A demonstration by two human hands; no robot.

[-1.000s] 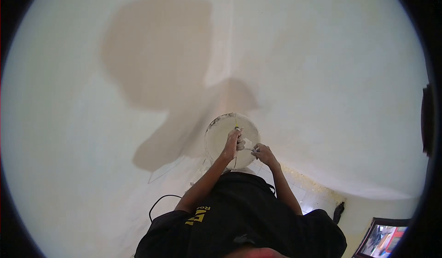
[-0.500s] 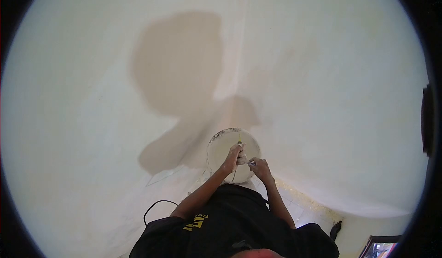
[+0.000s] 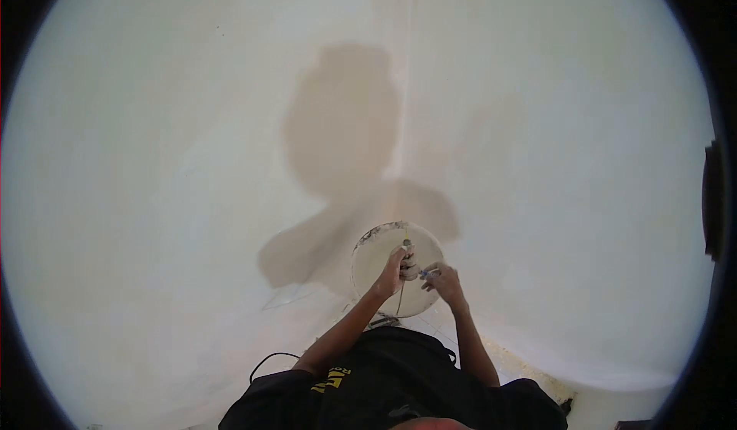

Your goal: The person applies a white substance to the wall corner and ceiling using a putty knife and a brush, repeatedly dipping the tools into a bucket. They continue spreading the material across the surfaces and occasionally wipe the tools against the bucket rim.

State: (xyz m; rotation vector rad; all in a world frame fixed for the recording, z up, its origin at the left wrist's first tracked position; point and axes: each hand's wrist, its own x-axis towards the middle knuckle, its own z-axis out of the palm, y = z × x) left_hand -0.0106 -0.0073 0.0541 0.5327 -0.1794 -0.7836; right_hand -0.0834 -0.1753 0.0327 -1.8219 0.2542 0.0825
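My left hand (image 3: 395,270) is closed around a tool with a round grey end (image 3: 407,243) poking out above the fist. A thin dark edge (image 3: 401,296) shows below the fist; I cannot make out the kind of tool. Close by on the right, the fingers of my right hand (image 3: 445,282) are bent in a pinch on a small blue-tipped thing (image 3: 424,274), mostly hidden. Both hands are over a round whitish bucket (image 3: 358,265) with a smeared, dirty rim. Pale material on the fingers looks like plaster or paint.
Two pale walls (image 3: 553,161) meet in a corner (image 3: 405,107) just ahead, with my shadow across them. A black cable (image 3: 269,359) curves at lower left. Behind my right arm, light floor tiles (image 3: 507,362) carry yellowish crumbs. A dark fixture (image 3: 713,200) is at the right edge.
The view has shifted, so the bucket and hands appear slightly lower and to the right. My right hand's fingers have spread a little around the blue-tipped thing. My left hand keeps its grip.
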